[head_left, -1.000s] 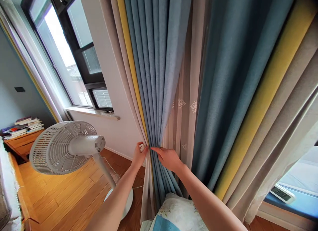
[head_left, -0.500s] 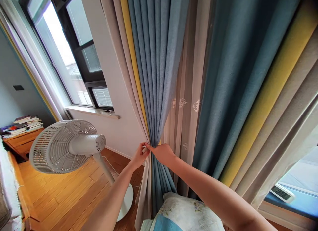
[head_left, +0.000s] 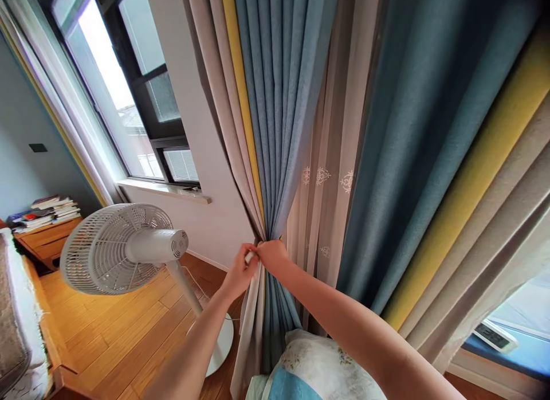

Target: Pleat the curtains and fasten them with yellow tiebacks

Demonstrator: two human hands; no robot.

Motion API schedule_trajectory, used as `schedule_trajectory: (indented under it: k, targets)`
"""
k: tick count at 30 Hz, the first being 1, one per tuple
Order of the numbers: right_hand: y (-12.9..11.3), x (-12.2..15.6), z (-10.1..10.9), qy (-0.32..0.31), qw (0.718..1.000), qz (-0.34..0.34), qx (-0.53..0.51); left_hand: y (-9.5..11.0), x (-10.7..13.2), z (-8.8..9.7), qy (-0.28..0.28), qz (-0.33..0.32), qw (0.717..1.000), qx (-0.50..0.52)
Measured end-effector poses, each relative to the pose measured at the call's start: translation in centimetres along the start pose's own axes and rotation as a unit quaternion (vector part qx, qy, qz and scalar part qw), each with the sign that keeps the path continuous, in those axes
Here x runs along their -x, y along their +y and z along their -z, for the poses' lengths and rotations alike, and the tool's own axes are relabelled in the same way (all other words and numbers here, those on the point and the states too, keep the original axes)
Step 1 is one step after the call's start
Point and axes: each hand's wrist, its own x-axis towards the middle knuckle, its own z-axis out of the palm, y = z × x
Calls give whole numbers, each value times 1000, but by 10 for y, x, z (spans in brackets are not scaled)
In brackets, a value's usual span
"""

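A blue curtain (head_left: 279, 113) with a yellow stripe and a beige edge is drawn into a narrow waist. At that waist my left hand (head_left: 241, 272) and my right hand (head_left: 274, 258) meet, fingertips close together. My left hand is closed in a pinch, a small whitish piece (head_left: 250, 257) showing between its fingers; what it belongs to is hidden. Curled against the front of the gathered folds, my right hand is closed on the curtain. Whether a tie band lies under its fingers I cannot tell. Below the hands the fabric flares out.
A white standing fan (head_left: 157, 246) is left of my arms, on a wooden floor (head_left: 116, 331). A floral pillow (head_left: 330, 360) lies below my right arm. Sheer embroidered curtains (head_left: 320, 216) and another blue curtain (head_left: 399, 159) hang to the right. A digital clock (head_left: 496, 335) is at far right.
My right hand has curled its fingers more tightly at the curtain's waist. The whitish piece now shows in my left hand. The view has shifted slightly.
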Motion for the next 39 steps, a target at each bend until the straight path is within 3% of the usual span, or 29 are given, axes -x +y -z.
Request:
schedule_trajectory:
  k: [5,8,13,18,22,26,30,35,39]
  targets:
    - [20,10,-9,20,999,23,-9,-9,-3,-17,-64,-17,996,-65]
    - [35,29,-29,95,993,15,-74,-16,-11,-26,-67,-64,992,-91]
    - [45,57,-63,219,946,-50,-233,-11,-21,-43,-77,-98,982,-140]
    - [45,72,-71,268,905,-101,-313,2,-24,-62,-30,-32,979,-200]
    - [47,83,-74,261,900,-113,-332,8,-27,-74,1,-8,968,-250]
    - [51,95,-76,221,912,-127,-322,8,-31,-83,25,0,957,-289]
    - [62,101,-62,160,939,-93,-289,5,-32,-83,-34,-22,964,-261]
    - [83,98,-25,69,986,3,-154,-3,-31,-61,-149,-73,963,-211]
    - [87,87,2,75,991,106,-36,-9,-37,-52,-163,-115,953,-229]
